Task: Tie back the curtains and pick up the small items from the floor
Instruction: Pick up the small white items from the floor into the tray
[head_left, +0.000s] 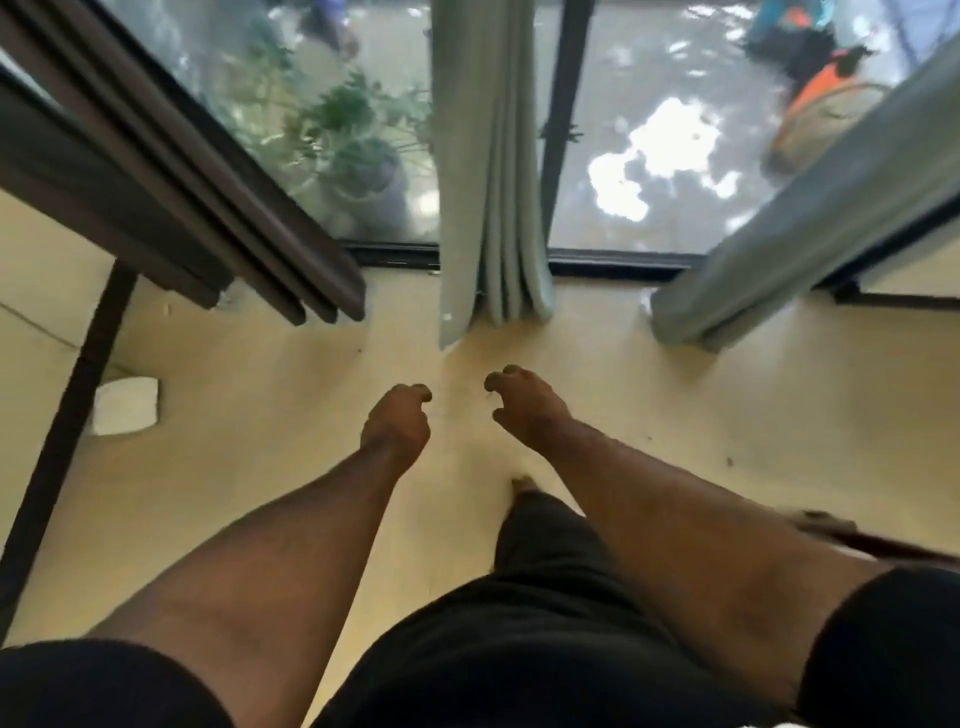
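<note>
Ahead of both hands, the window (649, 171) fills the far view, with the gathered green curtain (488, 208) hanging loose just beyond the fingertips and a second curtain (789, 228) off past the right hand. The left hand (397, 423) and right hand (522, 405) reach side by side, fingers curled, holding nothing. The step looks like tying back; next they must close around the folds. A white item (126, 405) lies on the floor well left of the left hand.
</note>
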